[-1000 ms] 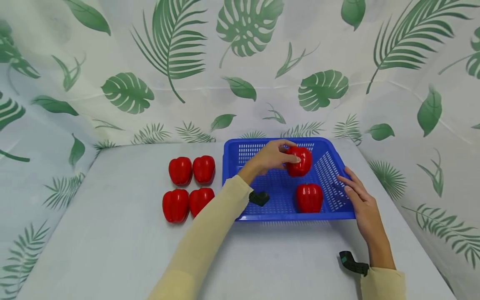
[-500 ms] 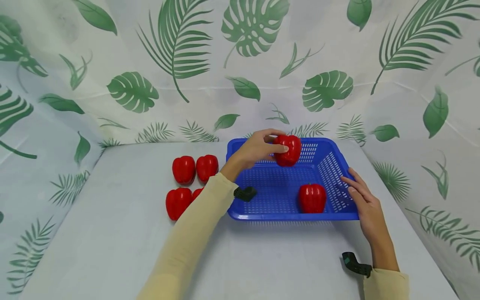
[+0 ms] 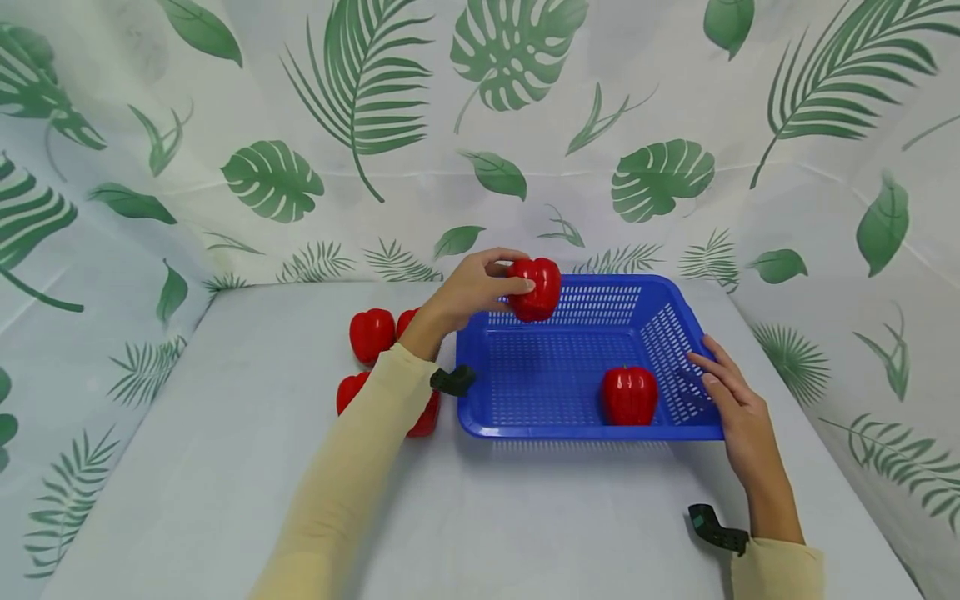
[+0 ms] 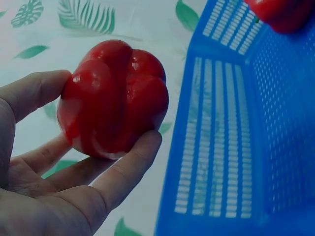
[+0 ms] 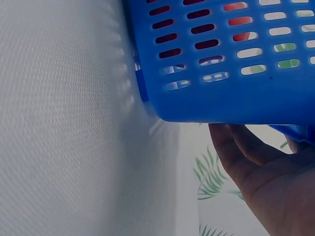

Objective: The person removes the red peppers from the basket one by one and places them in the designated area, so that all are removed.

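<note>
In the head view my left hand holds a shiny red bell pepper above the left back part of a blue plastic basket. The left wrist view shows thumb and fingers round that bell pepper, which is off to the basket's outer side there. My right hand grips the basket's right rim near the front corner; part of its fingers is hidden behind the basket wall in the right wrist view. Another red bell pepper sits upright inside the basket, front right.
Several more red bell peppers stand on the white table left of the basket, partly hidden by my left sleeve. A leaf-printed cloth rises behind and at both sides.
My left hand has carried its bell pepper leftward and up, from over the basket's middle right to its left back edge. The right hand has kept its place on the rim.
</note>
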`<state>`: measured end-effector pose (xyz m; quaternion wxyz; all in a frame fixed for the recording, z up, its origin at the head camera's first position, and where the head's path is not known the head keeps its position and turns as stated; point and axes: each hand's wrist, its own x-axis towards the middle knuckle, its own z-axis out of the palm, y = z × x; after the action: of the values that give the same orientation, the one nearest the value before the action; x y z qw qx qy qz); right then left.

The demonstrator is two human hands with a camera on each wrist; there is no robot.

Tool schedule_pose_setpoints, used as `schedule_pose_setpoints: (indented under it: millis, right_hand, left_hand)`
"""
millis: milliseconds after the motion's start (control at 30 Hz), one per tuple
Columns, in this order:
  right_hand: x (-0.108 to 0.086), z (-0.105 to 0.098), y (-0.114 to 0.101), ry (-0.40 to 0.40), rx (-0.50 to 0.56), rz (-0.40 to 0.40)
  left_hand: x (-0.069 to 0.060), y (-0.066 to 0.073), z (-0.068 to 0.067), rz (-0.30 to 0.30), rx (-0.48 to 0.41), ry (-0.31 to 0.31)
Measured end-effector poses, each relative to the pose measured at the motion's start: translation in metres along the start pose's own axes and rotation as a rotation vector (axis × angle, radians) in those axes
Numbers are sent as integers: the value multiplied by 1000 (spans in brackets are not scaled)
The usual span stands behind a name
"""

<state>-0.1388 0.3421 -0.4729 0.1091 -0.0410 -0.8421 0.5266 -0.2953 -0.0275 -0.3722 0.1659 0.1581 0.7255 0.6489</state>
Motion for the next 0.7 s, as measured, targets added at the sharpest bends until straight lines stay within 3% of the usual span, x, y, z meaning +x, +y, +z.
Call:
schedule_pose_setpoints:
  millis: [300,700]
  right_hand:
    - [0,0,0,-2,6,-13]
    - [1,0,2,3,3,-5]
  left_hand:
    - [-19,-5,-38,-61,8,90]
    - [-49,-13,-91,-99,119,185]
